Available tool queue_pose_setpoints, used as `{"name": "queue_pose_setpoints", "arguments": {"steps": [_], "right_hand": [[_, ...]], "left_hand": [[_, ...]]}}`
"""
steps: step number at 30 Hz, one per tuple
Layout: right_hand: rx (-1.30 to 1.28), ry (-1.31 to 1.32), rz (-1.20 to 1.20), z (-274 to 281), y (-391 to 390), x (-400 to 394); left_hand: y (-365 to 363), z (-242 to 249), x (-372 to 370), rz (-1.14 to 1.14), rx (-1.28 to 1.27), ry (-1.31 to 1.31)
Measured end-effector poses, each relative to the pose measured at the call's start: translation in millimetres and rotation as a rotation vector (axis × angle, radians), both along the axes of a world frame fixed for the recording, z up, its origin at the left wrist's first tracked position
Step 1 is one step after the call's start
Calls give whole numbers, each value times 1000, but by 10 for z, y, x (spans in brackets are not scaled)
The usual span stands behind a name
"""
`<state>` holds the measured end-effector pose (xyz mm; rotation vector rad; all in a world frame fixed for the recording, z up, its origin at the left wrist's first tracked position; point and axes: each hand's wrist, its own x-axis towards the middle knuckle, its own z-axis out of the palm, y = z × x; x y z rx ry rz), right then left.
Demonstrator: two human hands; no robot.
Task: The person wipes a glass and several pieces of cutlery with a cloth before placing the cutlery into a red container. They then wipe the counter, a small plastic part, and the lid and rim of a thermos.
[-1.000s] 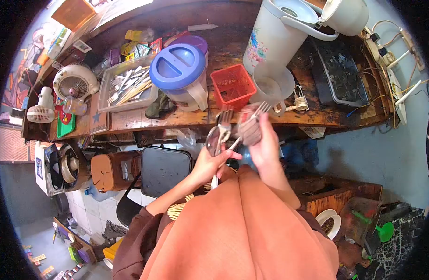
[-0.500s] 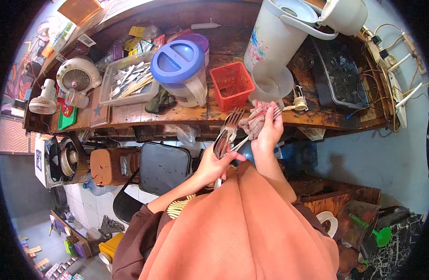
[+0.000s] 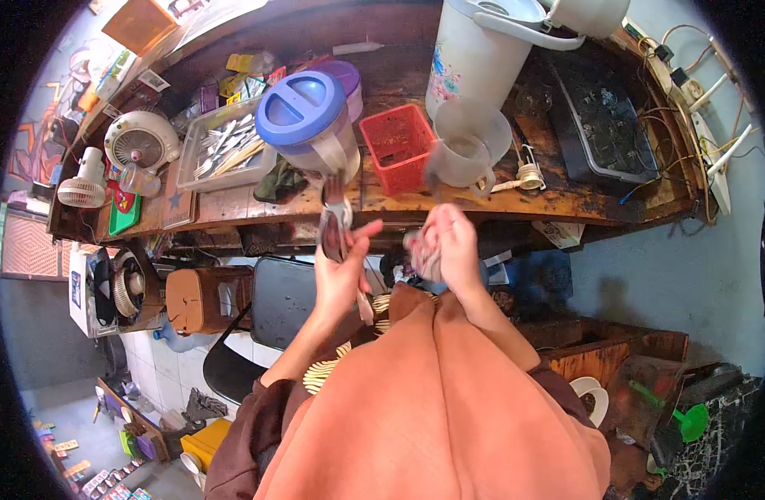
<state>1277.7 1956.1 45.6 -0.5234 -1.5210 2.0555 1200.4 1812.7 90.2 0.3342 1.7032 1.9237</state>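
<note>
My left hand (image 3: 339,277) is wrapped around a bunch of forks and spoons (image 3: 336,223), their heads pointing up and blurred by motion. One handle sticks out below the palm. To its right, my right hand (image 3: 456,250) grips a crumpled, pale reddish cloth (image 3: 424,257). A smeared dark shape rises above the right fingers, possibly a utensil, too blurred to name. Just beyond the hands, on the wooden counter, stand a red plastic basket (image 3: 399,182) and a clear plastic jug (image 3: 465,167). Further left lies a clear tray (image 3: 185,177) with many spoons, forks and chopsticks.
A blue-lidded pitcher (image 3: 303,112) and dark cloth (image 3: 276,185) sit along the counter (image 3: 232,208). A large flowered thermos (image 3: 482,62) and a black-rimmed bin (image 3: 603,125) stand at right. Small fans (image 3: 141,142) are at left. A black chair (image 3: 286,300) is below.
My hands have moved apart: the left, with the cutlery, went left, and the right, with the cloth, shifted left and down. The fork in the cloth is no longer clearly visible.
</note>
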Motion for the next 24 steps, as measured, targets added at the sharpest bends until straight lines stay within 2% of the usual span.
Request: {"name": "queue_pose_setpoints", "arguments": {"steps": [1,3,5,7,11,12,14,15,18,21,24], "right_hand": [[-21,-27,156,-22,-20,41],[250,-206,301,405,-125,103],[591,-161,219,352,-178,76],[613,-124,175,353,-148,85],[635,-42,149,406,-22,120],[475,-64,160,350,-38,142],[437,-87,203,296,-11,197],[400,-105,245,289,4,211],[445,-119,236,345,13,229],[457,-108,234,353,16,191],[535,-47,197,290,23,168]], "left_hand": [[43,74,-45,29,26,30],[197,226,-100,44,83,69],[361,396,-153,-28,170,90],[434,388,-242,-76,140,97],[564,698,-349,80,104,348],[616,729,-435,235,143,429],[677,991,-611,262,307,561],[719,1095,-681,322,257,642],[915,988,-939,410,387,733],[1131,751,-962,333,337,644],[1298,434,-951,293,177,585]]}}
